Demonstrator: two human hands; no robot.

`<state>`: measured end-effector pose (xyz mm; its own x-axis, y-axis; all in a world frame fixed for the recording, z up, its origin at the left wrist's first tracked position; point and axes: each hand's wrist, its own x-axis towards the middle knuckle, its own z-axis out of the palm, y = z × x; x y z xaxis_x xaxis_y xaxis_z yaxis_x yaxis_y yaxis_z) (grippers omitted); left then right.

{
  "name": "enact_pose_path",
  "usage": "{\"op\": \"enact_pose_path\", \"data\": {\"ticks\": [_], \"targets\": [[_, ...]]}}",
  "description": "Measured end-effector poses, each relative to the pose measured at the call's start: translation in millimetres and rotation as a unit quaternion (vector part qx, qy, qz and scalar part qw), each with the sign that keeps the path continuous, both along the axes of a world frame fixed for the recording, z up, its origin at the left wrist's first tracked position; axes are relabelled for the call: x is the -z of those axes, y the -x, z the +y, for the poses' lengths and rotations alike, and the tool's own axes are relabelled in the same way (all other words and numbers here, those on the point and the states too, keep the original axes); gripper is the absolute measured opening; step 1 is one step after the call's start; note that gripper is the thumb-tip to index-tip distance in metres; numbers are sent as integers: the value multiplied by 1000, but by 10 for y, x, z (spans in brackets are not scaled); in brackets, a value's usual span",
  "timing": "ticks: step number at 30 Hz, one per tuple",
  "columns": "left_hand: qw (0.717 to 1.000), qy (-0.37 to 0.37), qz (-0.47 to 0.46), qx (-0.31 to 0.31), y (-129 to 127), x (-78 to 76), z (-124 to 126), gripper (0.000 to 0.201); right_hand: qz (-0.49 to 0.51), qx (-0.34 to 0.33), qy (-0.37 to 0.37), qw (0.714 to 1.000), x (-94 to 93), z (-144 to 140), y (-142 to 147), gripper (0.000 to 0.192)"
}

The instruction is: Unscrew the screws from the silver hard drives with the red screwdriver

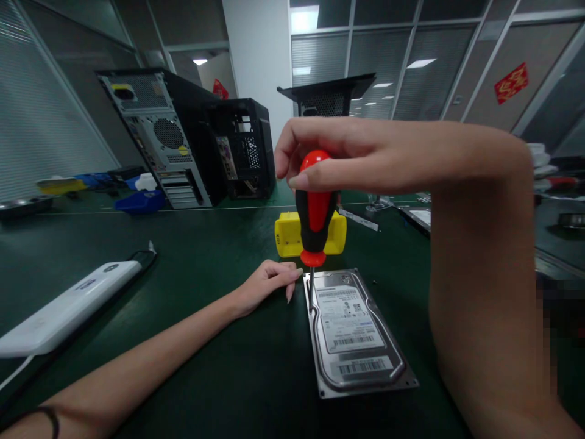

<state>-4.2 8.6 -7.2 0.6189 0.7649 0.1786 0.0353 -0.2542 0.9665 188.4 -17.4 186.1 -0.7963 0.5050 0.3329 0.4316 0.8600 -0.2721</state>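
On the green tabletop (205, 366), hard drive (354, 332) lies flat. Right hand (347, 152) grips screwdriver (315, 210) upright, tip on drive's near-left edge. Left hand (267, 283) loosely curled, fingertips touching drive's top-left corner.

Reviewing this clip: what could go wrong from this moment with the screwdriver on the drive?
1. The right hand holds the screwdriver only by fingertips at the cap; the tip could slip off the hard drive edge and scratch its label.
2. The left hand rests right beside the tip, so a slip might jab a finger.
3. The drive lies loose on the mat; it may slide.
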Motion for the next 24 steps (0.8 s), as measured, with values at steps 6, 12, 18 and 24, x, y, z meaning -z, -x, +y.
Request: {"op": "enact_pose_path", "data": {"ticks": [6, 12, 18, 24], "targets": [[1000, -3, -9, 8, 5, 3, 1, 45, -25, -48, 46, 998, -35, -12, -9, 30], [999, 22, -23, -1, 11, 10, -7, 29, -45, -92, 36, 994, -43, -7, -18, 26], [999, 37, -22, 13, 4, -60, -43, 28, -49, -97, 7, 994, -31, -17, 77, 29], [993, -78, 72, 41, 7, -73, -31, 31, -47, -117, 0, 992, -36, -6, 55, 19]]}}
